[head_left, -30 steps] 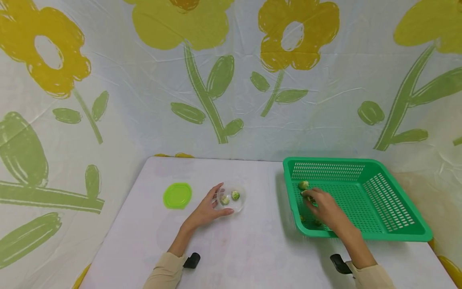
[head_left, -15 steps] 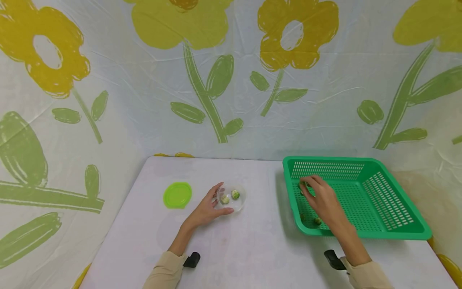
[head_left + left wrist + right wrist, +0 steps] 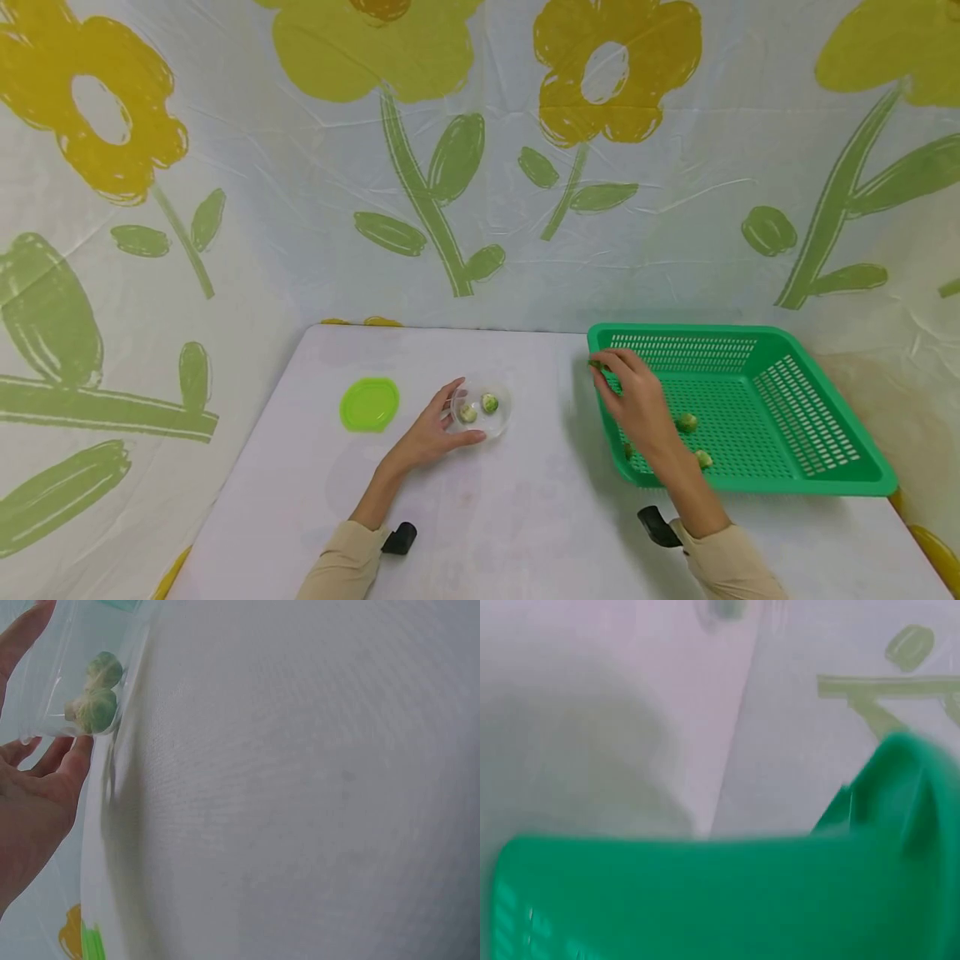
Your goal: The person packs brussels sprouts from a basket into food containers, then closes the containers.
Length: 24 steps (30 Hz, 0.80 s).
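My left hand (image 3: 431,433) holds a clear plastic container (image 3: 498,421) on the table, thumb on the near side and fingers on the far side. Inside it lie two Brussels sprouts (image 3: 490,403), which the left wrist view shows side by side through the clear wall (image 3: 56,697). Over the left rim of the green basket (image 3: 795,487), my right hand (image 3: 637,404) pinches a Brussels sprout (image 3: 596,364), mostly hidden by the fingertips. Several more Brussels sprouts (image 3: 687,422) lie on the basket floor, near its left side. The right wrist view is blurred and shows no fingers.
A bright green lid (image 3: 369,404) lies flat on the table (image 3: 525,517), left of the container. The basket's raised wall (image 3: 705,900) stands between its sprouts and the container. A flower-printed cloth (image 3: 315,208) hangs behind the table.
My right hand has picked up a Brussels sprout from the basket's left side and risen leftward to the rim. My left hand and the container have stayed in place.
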### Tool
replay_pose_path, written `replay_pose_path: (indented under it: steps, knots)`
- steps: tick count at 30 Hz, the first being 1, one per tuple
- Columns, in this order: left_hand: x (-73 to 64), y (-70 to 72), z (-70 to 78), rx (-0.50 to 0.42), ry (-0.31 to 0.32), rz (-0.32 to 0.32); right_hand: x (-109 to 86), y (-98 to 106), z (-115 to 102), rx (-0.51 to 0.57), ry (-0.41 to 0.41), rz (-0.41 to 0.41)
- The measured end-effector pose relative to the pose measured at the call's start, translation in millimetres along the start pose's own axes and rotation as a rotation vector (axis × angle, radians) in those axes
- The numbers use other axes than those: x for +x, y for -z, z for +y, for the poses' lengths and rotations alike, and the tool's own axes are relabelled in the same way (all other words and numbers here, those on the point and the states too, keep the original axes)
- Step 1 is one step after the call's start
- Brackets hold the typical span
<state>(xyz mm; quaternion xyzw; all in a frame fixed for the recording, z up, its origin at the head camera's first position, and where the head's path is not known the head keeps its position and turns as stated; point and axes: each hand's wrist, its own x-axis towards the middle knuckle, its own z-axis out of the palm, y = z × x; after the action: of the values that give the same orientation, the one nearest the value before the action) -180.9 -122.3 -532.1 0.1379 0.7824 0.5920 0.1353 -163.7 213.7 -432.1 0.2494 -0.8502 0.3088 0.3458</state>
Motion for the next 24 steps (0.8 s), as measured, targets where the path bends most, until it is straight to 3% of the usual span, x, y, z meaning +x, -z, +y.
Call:
replay_pose_path:
  steps: [9, 24]
  knots:
    - [-3.1, -0.1, -0.2, 0.007, 0.004, 0.008, 7.4, -24, -18, 0.099, -0.027, 0.003]
    - [-0.5, 0.5, -1.0, 0.015, 0.001, 0.008, 10.4, -67, -39, 0.147, -0.046, -0.03]
